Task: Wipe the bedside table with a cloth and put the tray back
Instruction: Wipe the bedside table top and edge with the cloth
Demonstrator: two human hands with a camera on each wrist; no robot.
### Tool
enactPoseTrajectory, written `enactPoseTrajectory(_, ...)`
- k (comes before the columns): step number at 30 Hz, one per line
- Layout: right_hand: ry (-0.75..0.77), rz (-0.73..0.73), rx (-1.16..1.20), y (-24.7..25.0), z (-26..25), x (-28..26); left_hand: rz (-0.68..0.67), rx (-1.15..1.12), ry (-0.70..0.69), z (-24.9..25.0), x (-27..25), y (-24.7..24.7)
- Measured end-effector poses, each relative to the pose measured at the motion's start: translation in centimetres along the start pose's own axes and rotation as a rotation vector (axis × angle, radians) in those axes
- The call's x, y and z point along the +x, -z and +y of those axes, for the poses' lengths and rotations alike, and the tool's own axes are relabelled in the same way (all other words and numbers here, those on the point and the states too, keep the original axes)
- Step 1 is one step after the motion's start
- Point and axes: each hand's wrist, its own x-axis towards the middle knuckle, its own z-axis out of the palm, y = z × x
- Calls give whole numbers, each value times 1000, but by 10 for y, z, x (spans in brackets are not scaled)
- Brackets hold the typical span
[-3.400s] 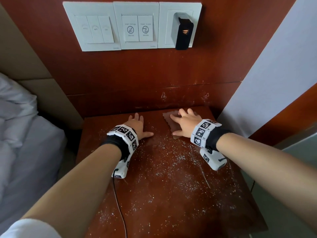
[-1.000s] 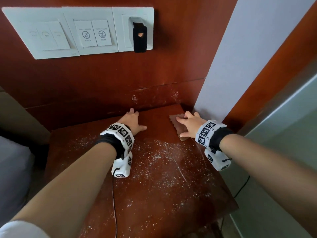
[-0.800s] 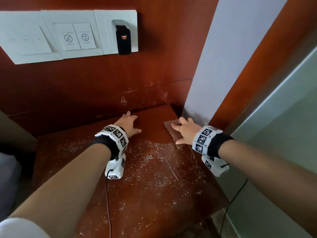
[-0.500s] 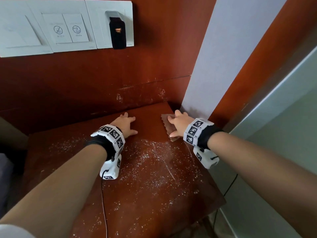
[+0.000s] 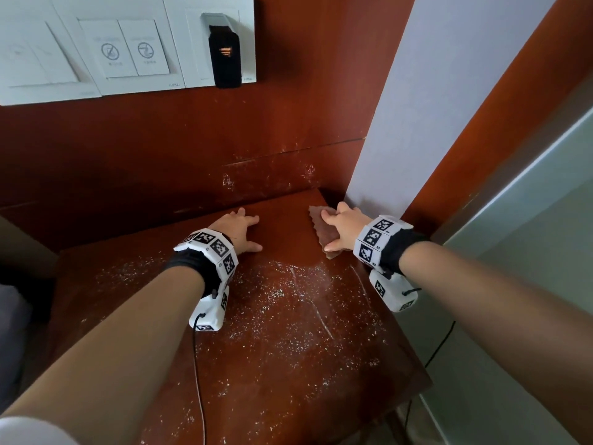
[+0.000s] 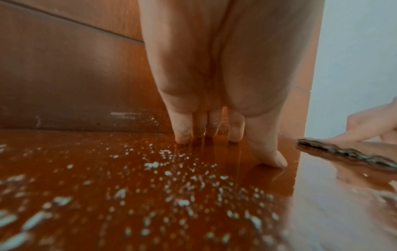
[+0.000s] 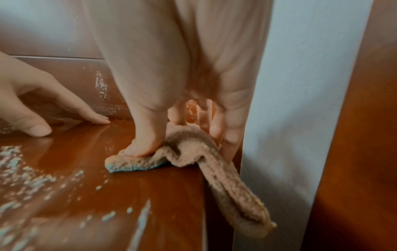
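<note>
The bedside table (image 5: 288, 364) is glossy red-brown wood, strewn with white specks across its middle and front. My right hand (image 5: 337, 231) presses a brown cloth (image 5: 317, 226) flat onto the far right corner, beside the white wall. In the right wrist view the thumb and fingers of my right hand (image 7: 182, 132) bear down on the cloth (image 7: 193, 149), and one end of it hangs over the table's right edge. My left hand (image 5: 247, 232) lies flat on the back middle of the table, holding nothing. Its fingertips (image 6: 182, 139) touch the wood. No tray is in view.
A wood wall panel rises behind the table, with a white switch plate (image 5: 122, 56) and a black plug-in device (image 5: 224, 59). A white wall (image 5: 417, 123) bounds the right rear corner. A black cable (image 5: 197, 380) trails from my left wrist. Pale floor (image 5: 513, 332) lies to the right.
The head view has swung to the right, away from the bed. My right hand and the cloth have slid slightly closer to the white wall. My left hand stays flat on the table.
</note>
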Motion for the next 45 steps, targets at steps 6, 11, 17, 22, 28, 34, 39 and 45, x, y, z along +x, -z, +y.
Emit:
enactPoseTrajectory(6, 4, -3, 27, -17, 6, -19, 4, 19, -3, 2, -2, -1)
enactPoseTrajectory(11, -18, -10, 31, -20, 3, -28, -1, 21, -16, 2, -3, -1)
enactPoseTrajectory(17, -34, -5, 77, -16, 2, -29, 3, 22, -24, 0, -3, -2)
enactPoseTrajectory(22, -29, 41, 29, -22, 1, -32, -7, 32, -23, 0, -2, -2)
enactPoseTrajectory(28, 18, -29, 12, -40, -3, -45, -9, 35, -20, -1, 0, -1)
enactPoseTrajectory(34, 124, -69, -22, -53, 4, -64, -8, 43, -20, 1, -3, 0)
enactPoseTrajectory(39, 123, -89, -1, -52, 4, -62, -17, 57, -20, 2, -3, 0)
enactPoseTrajectory(45, 112, -99, 23, -42, 0, -53, -26, 39, -14, 0, 0, 0)
